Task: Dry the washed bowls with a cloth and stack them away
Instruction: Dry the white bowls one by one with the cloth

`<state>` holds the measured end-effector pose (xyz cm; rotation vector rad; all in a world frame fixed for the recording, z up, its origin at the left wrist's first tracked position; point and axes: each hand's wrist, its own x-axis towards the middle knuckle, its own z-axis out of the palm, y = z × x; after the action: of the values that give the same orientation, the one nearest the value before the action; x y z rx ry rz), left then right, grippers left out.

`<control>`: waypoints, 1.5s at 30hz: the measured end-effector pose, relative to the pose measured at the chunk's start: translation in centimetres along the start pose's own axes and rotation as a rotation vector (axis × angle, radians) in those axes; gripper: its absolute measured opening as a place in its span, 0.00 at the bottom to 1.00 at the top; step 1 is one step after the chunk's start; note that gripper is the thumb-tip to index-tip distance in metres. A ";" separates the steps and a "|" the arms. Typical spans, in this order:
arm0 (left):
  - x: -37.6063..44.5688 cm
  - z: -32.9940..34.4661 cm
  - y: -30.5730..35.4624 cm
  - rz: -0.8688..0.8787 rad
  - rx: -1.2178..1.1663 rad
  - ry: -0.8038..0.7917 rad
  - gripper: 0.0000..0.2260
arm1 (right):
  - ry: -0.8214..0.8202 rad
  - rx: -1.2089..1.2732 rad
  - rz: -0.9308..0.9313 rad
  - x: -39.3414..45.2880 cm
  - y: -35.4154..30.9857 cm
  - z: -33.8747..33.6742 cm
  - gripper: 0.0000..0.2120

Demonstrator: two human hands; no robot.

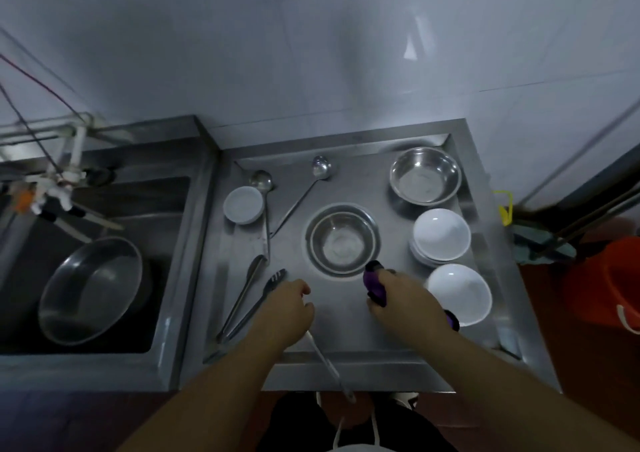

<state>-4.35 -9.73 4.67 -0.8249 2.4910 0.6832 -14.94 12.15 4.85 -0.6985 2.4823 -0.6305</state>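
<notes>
Holding a purple cloth (374, 287) bunched in our right hand (401, 297), fingers curled round it, we are poised near the front edge of the counter (346, 347), just short of the steel bowl (342, 240) at its middle. Our left hand (289, 308) hangs over the front edge with fingers loosely bent; a long metal handle (329, 365) runs out from under it, but we cannot tell whether the hand grips it or merely covers it.

To do this step well, we judge the left hand should take the steel bowl by its rim and tilt it, so the cloth can sweep the inside in one turning pass, then the outside and base. Along the right edge wait two white bowls (441, 237), seemingly a stack, and another white bowl (459, 294) nearer the front-right corner; a second steel bowl (425, 176) sits at the back-right corner. Stacking like on like should keep the piles steady. Wet steel may slip, so a firm rim pinch seems wise.
</notes>
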 end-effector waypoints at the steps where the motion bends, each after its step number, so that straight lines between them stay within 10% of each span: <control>1: 0.5 -0.5 -1.4 0.000 0.018 0.000 0.15 | -0.022 -0.045 -0.013 0.7 -0.9 0.6 0.15; 23: 18.9 -10.9 -21.7 0.078 0.113 -0.187 0.16 | -0.132 -0.391 0.003 18.8 -17.4 13.8 0.17; 35: 29.0 -10.4 -19.4 -0.516 -0.830 -0.049 0.22 | 0.003 -0.016 0.330 23.2 -16.5 16.1 0.19; 45: 28.2 -9.7 -19.2 -0.646 -1.143 -0.006 0.14 | 0.109 0.242 0.484 20.4 -14.7 15.0 0.10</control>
<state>-15.06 -40.82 -8.67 -1.8392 1.4598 1.8119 -16.78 -15.27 -5.40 0.0327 2.4797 -0.7722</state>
